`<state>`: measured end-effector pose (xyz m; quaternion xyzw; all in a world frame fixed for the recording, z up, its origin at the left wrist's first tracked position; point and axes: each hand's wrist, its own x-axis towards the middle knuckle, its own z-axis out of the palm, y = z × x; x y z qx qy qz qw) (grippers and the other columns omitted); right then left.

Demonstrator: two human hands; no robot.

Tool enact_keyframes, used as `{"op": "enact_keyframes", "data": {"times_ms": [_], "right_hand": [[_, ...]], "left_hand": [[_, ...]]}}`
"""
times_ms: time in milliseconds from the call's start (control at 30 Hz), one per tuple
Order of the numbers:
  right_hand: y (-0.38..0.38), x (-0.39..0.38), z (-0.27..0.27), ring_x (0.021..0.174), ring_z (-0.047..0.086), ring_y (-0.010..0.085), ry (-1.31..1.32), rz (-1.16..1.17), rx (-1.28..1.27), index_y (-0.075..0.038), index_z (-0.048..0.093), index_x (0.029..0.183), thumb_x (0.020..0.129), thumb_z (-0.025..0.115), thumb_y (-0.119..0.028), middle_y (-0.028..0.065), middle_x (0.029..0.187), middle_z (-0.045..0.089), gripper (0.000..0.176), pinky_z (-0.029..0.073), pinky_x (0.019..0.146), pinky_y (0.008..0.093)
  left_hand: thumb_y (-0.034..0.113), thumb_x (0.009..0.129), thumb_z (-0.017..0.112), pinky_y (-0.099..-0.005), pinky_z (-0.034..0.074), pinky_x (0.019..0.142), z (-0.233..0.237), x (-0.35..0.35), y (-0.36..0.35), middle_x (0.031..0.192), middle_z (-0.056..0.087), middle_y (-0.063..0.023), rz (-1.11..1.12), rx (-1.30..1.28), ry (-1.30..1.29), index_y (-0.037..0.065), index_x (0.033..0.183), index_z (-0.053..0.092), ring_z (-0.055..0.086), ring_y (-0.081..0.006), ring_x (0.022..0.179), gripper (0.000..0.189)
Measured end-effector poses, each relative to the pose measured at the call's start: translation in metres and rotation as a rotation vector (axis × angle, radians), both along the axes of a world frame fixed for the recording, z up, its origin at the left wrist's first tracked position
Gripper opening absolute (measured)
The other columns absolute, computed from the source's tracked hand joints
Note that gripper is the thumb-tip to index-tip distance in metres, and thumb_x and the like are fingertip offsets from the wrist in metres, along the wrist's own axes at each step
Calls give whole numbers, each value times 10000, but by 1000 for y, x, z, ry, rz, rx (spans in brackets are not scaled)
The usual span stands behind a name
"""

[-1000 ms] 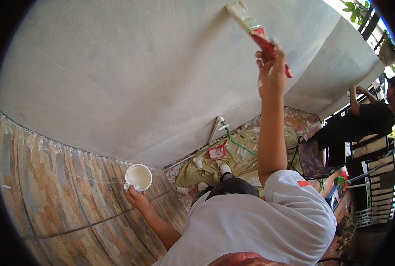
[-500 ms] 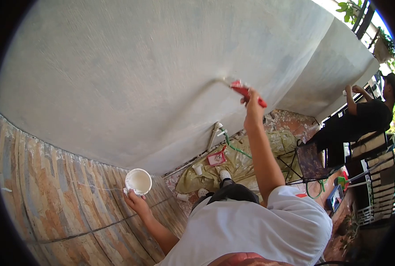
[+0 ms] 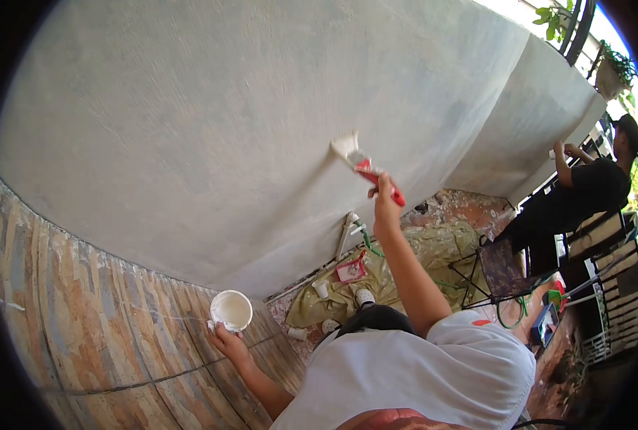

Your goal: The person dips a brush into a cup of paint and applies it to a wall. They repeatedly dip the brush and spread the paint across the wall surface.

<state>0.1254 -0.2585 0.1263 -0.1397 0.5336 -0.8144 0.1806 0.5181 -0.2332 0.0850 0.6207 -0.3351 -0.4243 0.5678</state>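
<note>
My right hand [image 3: 386, 203] is closed round the red handle of a paintbrush [image 3: 347, 145]. Its broad pale bristles are at the grey-white wall [image 3: 211, 129], and streaky brush marks show across that surface. Low on the left, my left hand [image 3: 228, 341] grips a white paint bucket [image 3: 231, 310] by its near rim, with the fingers partly hidden. Whitish paint shows inside the bucket, and its mouth faces up toward me.
A tap with a green hose [image 3: 358, 226] juts from the wall. Below lie a crumpled drop cloth [image 3: 433, 247] and a pink-and-white container [image 3: 351, 268]. On the right stand a folding chair [image 3: 501, 269] and another person [image 3: 592, 183]. Stone-patterned tiles [image 3: 82, 308] cover the left wall.
My right hand has moved down and left with the paintbrush, whose bristles now show clearly. The bucket in my left hand sits slightly lower and further right in view.
</note>
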Motion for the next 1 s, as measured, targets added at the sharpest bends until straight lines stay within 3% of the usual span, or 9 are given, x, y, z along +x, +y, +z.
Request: {"op": "enact_keyframes", "data": {"times_ms": [100,167,267,433,533,633,767,900,1000], "right_hand": [[13,13,-102,571,436,55,-223,-41,313,-45,624,948,868,562,-318,-28,684,540,292,327,509,216],[18,17,-85,579,428,50,-252,34,296,-50,628,912,868,558,-294,-33,669,515,258,327,515,208],[10,21,6,584,403,47,-257,104,194,-61,628,856,867,559,-278,-43,652,485,228,320,537,199],[4,10,186,611,376,113,60,326,-605,-38,560,915,876,539,-270,46,772,540,236,313,599,231],[1,27,227,606,418,83,262,208,-637,-16,596,927,902,522,-276,14,745,552,271,290,554,207],[-26,28,179,623,394,73,276,154,-321,-38,588,956,905,515,-279,42,833,613,257,303,590,218],[-20,50,81,615,418,55,179,110,-176,-40,609,927,918,497,-302,45,882,656,284,325,563,197],[8,65,-36,557,401,41,-157,124,140,-29,609,925,893,544,-286,-33,641,511,266,301,513,197],[27,59,-66,539,396,54,-269,60,252,-25,604,893,890,523,-274,-28,632,505,262,303,502,210]], "left_hand": [[251,892,417,-218,340,484,-2,5,2,946,540,-84,22,-1,-15,10,1231,389,467,-111,687,417],[249,889,422,-210,329,470,-2,12,-1,903,543,-72,-90,5,-22,6,1213,405,459,-108,649,406],[247,885,431,-209,325,457,-8,20,-5,881,545,-67,-78,-27,-3,0,1206,408,456,-107,627,405],[242,884,433,-216,343,469,-1,13,-8,909,550,-73,52,2,24,1,1259,378,470,-110,645,449],[238,885,432,-220,345,478,-5,15,-6,914,551,-71,52,3,28,12,1276,371,469,-109,644,456],[241,885,435,-220,345,480,-2,14,1,915,553,-70,21,-51,64,19,1278,372,468,-106,641,456],[236,888,426,-212,336,478,-9,20,12,910,555,-52,46,15,88,33,1262,388,461,-93,643,427],[234,889,415,-205,330,477,-26,30,18,900,554,-27,113,64,54,43,1228,411,458,-75,646,389],[238,888,415,-203,329,479,-26,32,17,910,552,-26,67,74,51,43,1200,427,460,-74,659,368]]}}
